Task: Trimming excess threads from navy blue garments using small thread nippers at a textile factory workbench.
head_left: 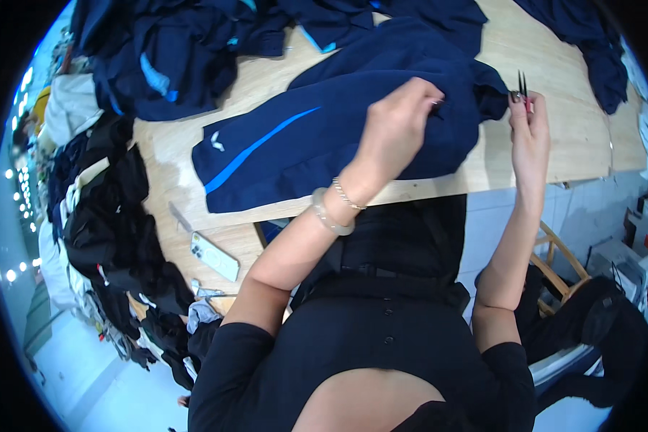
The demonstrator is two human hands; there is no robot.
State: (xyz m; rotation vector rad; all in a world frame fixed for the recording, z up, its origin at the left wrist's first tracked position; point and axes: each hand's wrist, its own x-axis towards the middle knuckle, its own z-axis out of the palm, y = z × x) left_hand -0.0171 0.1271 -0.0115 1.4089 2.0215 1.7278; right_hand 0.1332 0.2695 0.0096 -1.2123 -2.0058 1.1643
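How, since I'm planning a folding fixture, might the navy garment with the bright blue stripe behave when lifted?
Probably floppy: the navy garment bunches into soft folds near the right hand. It seems unlikely to roll, lying mostly flat across the wooden table.

The widest bare stretch of desk [577, 147] lies right of the right hand [531, 128], bounded on its far side by a dark cloth [590, 57]; upright snips [531, 106] in that hand stick up there. The garment [288, 158] fills the middle, under the left hand [402, 121], with only a thin strip of wood along the near edge. Beyond it, a navy heap [187, 72] leaves just a narrow gap. Leftward, an open lane runs beside black clothes [108, 230], then meets a phone [214, 256].
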